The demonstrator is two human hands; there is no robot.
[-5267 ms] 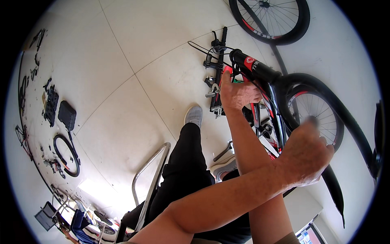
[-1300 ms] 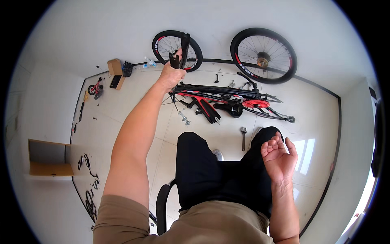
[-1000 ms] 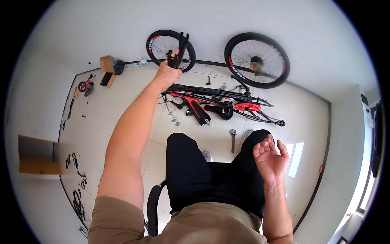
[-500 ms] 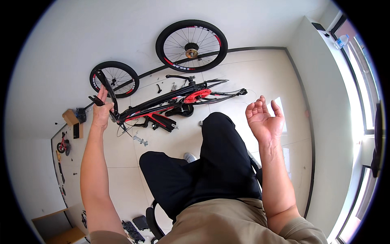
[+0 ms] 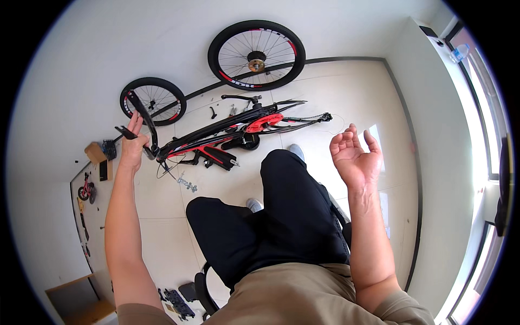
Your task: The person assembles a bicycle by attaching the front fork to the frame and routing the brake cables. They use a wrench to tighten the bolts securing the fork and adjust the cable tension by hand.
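On the floor ahead lies a black and red bicycle frame (image 5: 216, 130) with a red chainring guard (image 5: 264, 123). At its left end is a black front fork (image 5: 145, 111), with two legs pointing away from the frame. My left hand (image 5: 133, 145) grips the fork near one leg, fingers fairly straight and the thumb bent inward; the palm side of this grip is partly hidden. My right hand (image 5: 357, 162) is raised palm up at the right, fingers apart and slightly curled, holding nothing. A thin cable end shows beyond its fingertips.
A large wheel (image 5: 256, 85) and a smaller wheel (image 5: 179, 111) lean against the far wall. A black saddle (image 5: 249, 142) and small metal parts (image 5: 187, 184) lie near the frame. Left stand a cardboard box (image 5: 95, 153) and a small red bike (image 5: 84, 189); a water bottle (image 5: 459, 52) is on the sill.
My view has shifted slightly, and my right knee has moved a little left, uncovering a second shoe. Both hands keep nearly the same pose.
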